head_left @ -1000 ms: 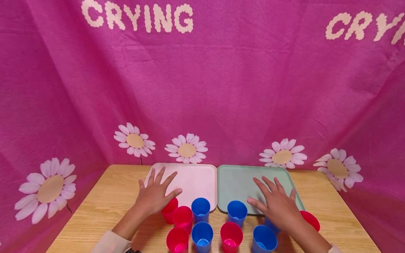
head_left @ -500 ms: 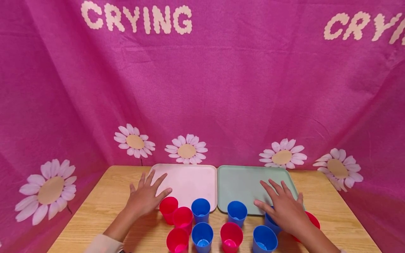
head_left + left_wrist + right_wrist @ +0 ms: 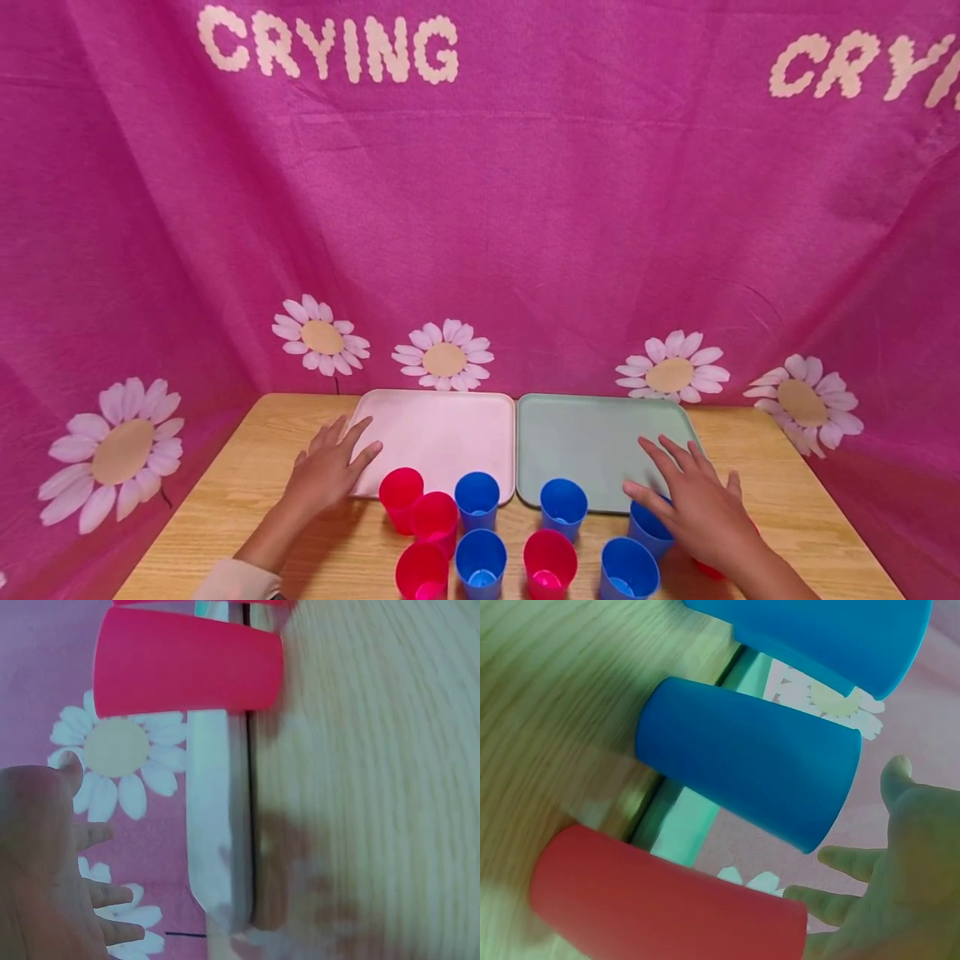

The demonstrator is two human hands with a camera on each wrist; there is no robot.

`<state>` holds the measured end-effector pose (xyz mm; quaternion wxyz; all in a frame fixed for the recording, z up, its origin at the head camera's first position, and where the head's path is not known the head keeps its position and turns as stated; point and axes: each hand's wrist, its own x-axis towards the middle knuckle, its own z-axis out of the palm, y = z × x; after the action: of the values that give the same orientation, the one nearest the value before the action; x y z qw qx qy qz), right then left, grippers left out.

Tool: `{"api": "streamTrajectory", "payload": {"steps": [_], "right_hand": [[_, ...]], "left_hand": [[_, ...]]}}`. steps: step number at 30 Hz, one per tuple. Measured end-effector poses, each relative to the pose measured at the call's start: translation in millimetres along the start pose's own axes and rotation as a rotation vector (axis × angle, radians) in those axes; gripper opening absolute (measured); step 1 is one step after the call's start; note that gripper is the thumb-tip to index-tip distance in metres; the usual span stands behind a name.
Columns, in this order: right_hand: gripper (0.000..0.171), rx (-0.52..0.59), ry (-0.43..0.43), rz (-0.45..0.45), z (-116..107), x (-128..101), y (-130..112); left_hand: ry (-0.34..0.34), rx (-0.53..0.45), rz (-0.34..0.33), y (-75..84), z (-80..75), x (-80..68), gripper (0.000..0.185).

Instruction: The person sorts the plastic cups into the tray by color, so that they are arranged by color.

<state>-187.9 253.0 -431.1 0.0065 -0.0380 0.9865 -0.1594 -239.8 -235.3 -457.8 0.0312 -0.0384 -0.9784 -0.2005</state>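
Both hands slid outward past the tray edges.

Wooden table is seen, light grain. Behind the table a magenta cloth backdrop is hung, creased. White daisies are printed low on it, just above the table's far edge. "CRYING" lettering is printed high above the table, repeated at upper right and cut off. At the table's near-middle, two blue cups are stood upright, with a red cup nearer the front edge.
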Motion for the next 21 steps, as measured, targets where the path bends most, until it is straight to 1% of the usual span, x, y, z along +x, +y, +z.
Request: {"api": "streamTrajectory", "payload": {"steps": [4, 8, 18, 21], "right_hand": [[0.096, 0.001, -0.005, 0.016, 0, -2, 5], [0.096, 0.005, -0.009, 0.022, 0, -4, 9], [0.098, 0.054, -0.050, 0.029, -1, -6, 24], [0.098, 0.081, -0.070, 0.028, 0, -7, 29]], "left_hand": [[0.014, -0.031, -0.008, -9.8, 2.1, -1.0, 0.065], [0.004, -0.063, -0.021, -17.5, 4.5, -1.1, 0.064], [0.023, -0.095, -0.027, -31.3, 11.3, -0.8, 0.059], [0.023, -0.129, -0.044, -34.6, 13.8, 0.0, 0.058]]}}
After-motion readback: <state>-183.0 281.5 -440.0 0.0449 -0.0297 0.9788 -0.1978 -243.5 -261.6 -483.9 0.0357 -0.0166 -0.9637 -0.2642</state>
